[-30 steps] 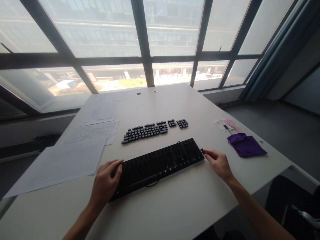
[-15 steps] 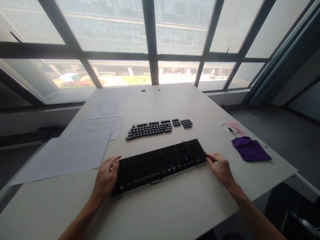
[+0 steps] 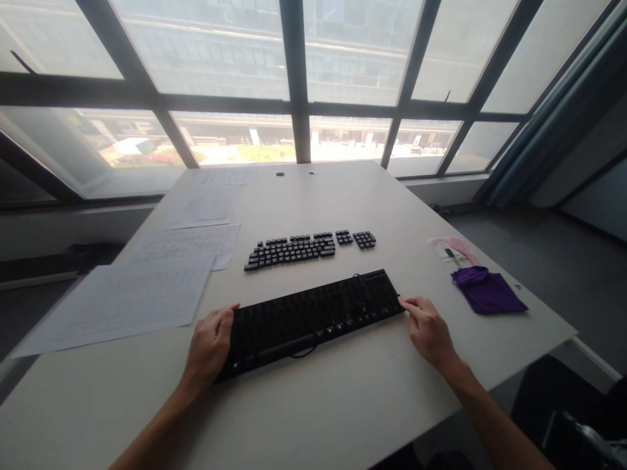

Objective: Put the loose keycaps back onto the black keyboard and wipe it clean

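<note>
Left grip (image 3: pixel 210 343): fingers loosely curled against the left short end of the keyboard, thumb on its far corner. Whether it clamps the frame cannot be told.
Right grip (image 3: pixel 427 326): fingers bent and apart, not closed on anything. The forefinger tip touches the keyboard's right short end.
Keyboard (image 3: pixel 313 316): spans the gap between the two grips and lies slantwise, its right end farther away. It is a long, flat slab of black plastic, its top a matt grid of small bare studs with no caps.
Cable (image 3: pixel 304 354): a thin black loop peeping from the keyboard's near edge, between the grips.
Keycaps (image 3: pixel 294 249): small black plastic squares set out in tidy rows, beyond the keyboard and apart from it. Two little blocks sit at the right end.
Paper sheets (image 3: pixel 127 297): thin, white, faintly printed and overlapping, beyond and left of the left grip. The nearest edge is close to its thumb.
Cloth (image 3: pixel 484 290): soft, purple and crumpled, to the right of the right grip and well apart from it.
Pink tool (image 3: pixel 460 247): slim, with a rounded head, on clear wrapping just beyond the cloth.
Surface (image 3: pixel 343 405): smooth, pale and matt. A broad bare band runs from both wrists to the near edge, and the right edge slants close past the cloth.
</note>
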A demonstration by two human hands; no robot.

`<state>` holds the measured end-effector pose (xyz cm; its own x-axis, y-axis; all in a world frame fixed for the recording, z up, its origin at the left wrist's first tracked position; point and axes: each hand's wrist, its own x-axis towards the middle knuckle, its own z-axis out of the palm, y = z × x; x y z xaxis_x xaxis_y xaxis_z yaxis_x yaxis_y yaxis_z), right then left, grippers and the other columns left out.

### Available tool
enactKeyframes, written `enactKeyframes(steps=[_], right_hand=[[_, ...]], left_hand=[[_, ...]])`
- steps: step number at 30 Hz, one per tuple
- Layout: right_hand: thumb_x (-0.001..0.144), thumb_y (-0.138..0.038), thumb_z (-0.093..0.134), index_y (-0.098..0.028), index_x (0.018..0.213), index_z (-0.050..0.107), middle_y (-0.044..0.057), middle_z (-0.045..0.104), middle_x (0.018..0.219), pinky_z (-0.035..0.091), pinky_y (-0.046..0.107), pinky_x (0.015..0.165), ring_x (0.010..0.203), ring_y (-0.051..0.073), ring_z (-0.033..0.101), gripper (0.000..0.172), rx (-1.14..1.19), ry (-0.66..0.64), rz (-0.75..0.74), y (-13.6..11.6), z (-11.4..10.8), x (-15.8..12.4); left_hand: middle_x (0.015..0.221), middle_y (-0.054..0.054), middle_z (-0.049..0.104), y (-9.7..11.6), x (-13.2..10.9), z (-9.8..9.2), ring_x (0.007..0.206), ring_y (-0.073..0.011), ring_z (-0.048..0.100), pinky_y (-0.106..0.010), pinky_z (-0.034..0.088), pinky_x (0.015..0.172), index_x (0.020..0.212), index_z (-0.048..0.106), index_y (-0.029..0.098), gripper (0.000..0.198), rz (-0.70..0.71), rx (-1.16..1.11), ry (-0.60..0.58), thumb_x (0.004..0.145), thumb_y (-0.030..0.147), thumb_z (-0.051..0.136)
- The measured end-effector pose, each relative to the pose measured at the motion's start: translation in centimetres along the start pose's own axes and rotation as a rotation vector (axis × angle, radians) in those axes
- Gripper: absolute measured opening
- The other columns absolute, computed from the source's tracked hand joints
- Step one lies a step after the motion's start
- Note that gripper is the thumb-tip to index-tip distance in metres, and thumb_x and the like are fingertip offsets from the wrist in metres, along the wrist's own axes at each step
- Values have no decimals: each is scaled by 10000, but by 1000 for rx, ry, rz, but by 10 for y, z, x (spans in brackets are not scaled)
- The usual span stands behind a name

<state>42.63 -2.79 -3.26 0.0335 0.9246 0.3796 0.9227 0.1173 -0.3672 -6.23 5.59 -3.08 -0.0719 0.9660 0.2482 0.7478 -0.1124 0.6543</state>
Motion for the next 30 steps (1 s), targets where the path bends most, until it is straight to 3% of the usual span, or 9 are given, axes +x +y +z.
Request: enactKeyframes(steps=[9, 16, 21, 23, 25, 30], right_hand=[[884, -66, 417, -210, 1259, 695, 92, 698, 1088, 541, 405, 911, 1015, 258, 630, 488, 8, 0, 59, 2, 7, -4], [937, -210, 432, -153, 1303, 634, 146, 703, 1085, 528, 461, 909, 969, 285, 651, 421, 57, 124, 146, 12, 11, 0], [916, -256, 469, -143, 1312, 616, 163, 695, 1056, 509, 488, 891, 949, 317, 627, 437, -63, 208, 149, 14, 2, 15], [917, -261, 476, -143, 1239, 653, 173, 685, 1079, 499, 497, 920, 979, 323, 613, 386, -45, 243, 79, 1, -3, 30], [929, -254, 477, -150, 1190, 676, 166, 685, 1091, 491, 490, 950, 1019, 320, 603, 344, 26, 231, -7, -25, -3, 52], [958, -211, 486, -172, 1142, 718, 145, 675, 1141, 472, 453, 996, 1086, 298, 580, 299, 242, 75, -260, -127, 24, 112]], left_hand=[[1205, -127, 749, -1, 1, 4, 1174, -312, 655, -453, 456, 1100, 1121, 758, 163, 630, -26, -61, -48, 974, 620, 349], [1288, -146, 716, 20, -10, 2, 1262, -319, 617, -477, 459, 1113, 1278, 708, 134, 669, -18, -66, -89, 961, 632, 394], [1222, -164, 732, 22, 0, -4, 992, -275, 729, -401, 595, 848, 1347, 644, 111, 628, -39, -154, -123, 952, 571, 479], [1198, -148, 736, 17, 14, -6, 917, -250, 722, -367, 591, 779, 1281, 681, 128, 542, 8, -129, -89, 947, 520, 513], [1164, -124, 738, 10, 34, -6, 887, -238, 704, -372, 577, 807, 1190, 729, 158, 436, 97, -53, -39, 944, 464, 540], [1090, -116, 710, -1, 86, 5, 1057, -284, 640, -434, 494, 1012, 1124, 774, 190, 271, 295, 149, 42, 949, 311, 606]])
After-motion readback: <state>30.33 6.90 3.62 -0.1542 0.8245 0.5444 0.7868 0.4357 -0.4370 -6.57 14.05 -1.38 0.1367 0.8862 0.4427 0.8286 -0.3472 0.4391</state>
